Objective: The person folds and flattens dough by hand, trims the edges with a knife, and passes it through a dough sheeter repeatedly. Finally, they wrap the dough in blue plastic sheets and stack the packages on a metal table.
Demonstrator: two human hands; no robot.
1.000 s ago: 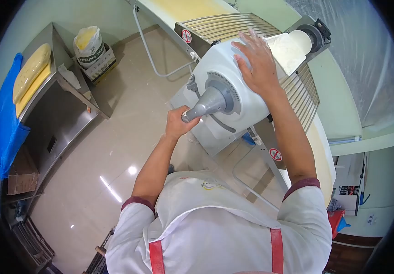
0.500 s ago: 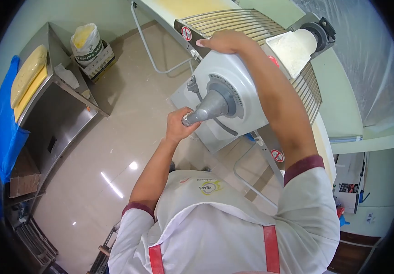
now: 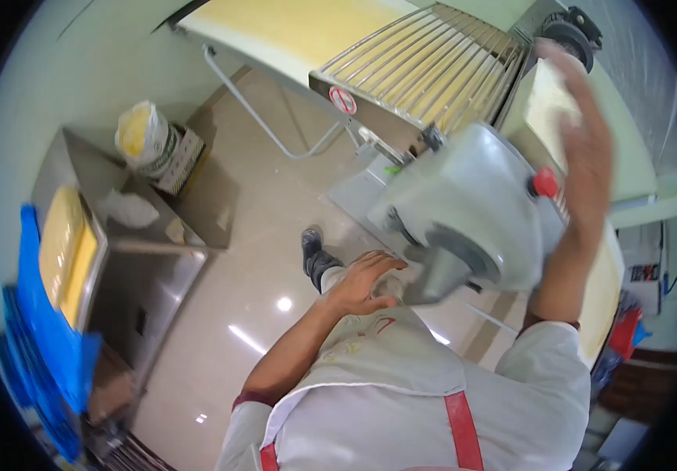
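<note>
Standing just beside the grey lever (image 3: 444,275) on the machine housing (image 3: 476,184) is my left grip (image 3: 364,286), fingers apart, while my right grip (image 3: 588,141), too blurred to tell its closure, nears the pale tray (image 3: 528,118), where careless sweeping could knock the red knob (image 3: 544,183).

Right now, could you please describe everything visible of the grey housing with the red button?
The grey housing is a smooth, rounded shell; whether metal or plastic, I cannot tell. A red button sits at its right edge, and a darker dial with a tapering lever at its lower part. It stands beside a barred guard. The left hand is open by the lever's end; contact is unclear.
</note>
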